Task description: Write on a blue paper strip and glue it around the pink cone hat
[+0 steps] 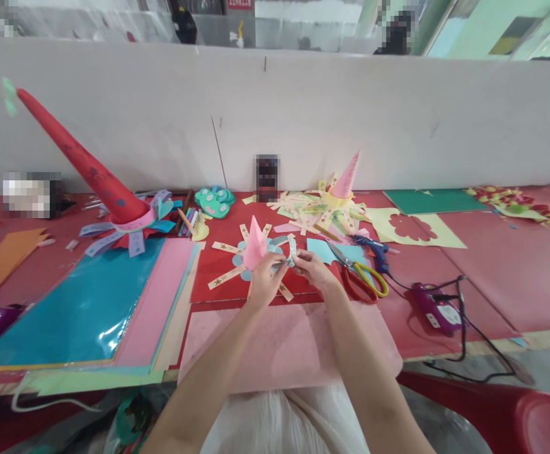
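Note:
Between my two hands is a narrow, light patterned paper strip (292, 247), bent into a curve. My left hand (269, 271) pinches its lower left part, and my right hand (311, 266) pinches the other side. Just left of my fingers stands a pink paper cone (255, 244) on a blue scalloped paper base. Cream paper strips (227, 276) with brown star marks spread out from that base. My left hand partly hides the base. Scissors (362, 277) with red and yellow handles lie right of my right hand, over light blue paper (322, 251).
A blue glue gun (373, 251) is wired to a purple power strip (438, 309) at right. A tall red cone (85, 161) leans at left, behind blue sheets (80, 302). A second pink cone (346, 176) stands among paper scraps. A pink mat (275, 347) lies under my forearms.

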### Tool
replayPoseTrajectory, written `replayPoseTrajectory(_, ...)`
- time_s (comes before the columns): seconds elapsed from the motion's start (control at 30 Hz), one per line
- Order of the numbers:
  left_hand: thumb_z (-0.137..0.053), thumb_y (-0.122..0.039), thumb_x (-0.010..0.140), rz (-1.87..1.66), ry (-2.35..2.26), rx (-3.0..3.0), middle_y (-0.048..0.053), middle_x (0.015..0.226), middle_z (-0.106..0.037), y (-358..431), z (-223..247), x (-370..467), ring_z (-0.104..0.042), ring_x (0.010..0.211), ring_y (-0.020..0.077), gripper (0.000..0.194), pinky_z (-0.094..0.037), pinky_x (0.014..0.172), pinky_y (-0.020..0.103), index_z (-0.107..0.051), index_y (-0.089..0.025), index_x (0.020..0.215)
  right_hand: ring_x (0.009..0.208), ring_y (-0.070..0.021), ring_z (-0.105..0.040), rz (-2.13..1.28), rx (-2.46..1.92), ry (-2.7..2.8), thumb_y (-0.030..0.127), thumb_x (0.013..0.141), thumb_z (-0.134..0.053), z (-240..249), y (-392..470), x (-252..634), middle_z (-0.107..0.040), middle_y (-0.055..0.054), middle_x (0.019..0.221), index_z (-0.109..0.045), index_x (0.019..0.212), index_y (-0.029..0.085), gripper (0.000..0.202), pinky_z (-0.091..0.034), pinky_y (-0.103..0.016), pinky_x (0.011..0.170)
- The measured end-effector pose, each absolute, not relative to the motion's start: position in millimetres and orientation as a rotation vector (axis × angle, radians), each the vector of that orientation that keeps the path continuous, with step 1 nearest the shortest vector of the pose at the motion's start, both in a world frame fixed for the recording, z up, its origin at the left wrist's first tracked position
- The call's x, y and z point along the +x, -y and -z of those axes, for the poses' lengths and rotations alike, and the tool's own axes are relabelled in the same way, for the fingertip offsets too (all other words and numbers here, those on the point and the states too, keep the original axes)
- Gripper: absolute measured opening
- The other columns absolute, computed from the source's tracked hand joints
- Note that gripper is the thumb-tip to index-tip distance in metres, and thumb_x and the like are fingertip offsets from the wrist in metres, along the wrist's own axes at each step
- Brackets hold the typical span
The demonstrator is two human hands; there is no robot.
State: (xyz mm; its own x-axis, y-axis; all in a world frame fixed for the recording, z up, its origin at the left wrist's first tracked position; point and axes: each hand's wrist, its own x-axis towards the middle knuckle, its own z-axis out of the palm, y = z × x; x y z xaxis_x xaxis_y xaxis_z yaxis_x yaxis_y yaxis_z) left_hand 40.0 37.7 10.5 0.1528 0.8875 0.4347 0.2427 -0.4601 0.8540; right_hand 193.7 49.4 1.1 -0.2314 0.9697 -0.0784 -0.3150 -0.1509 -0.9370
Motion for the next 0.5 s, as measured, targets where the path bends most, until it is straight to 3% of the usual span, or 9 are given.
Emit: replayPoseTrajectory(0.5, -0.056, -0.025, 0.081, -1.346, -1.059, 1.805, 0.001, 0.081, -0.065, -37.3, -12.4, 40.3, -0.064, 0.077, 0.0145, 0.006, -0.052, 0.071, 0.027, -0.06, -0.02, 0.082, 0.047, -0.0053, -0.034, -1.617, -0.893, 1.046, 0.041, 0.062, -0.074, 5.0, -50.4, 194.8, -0.045, 0.005, 0.055, -0.058, 0.068, 0.018, 0.029, -0.021, -0.022, 0.047)
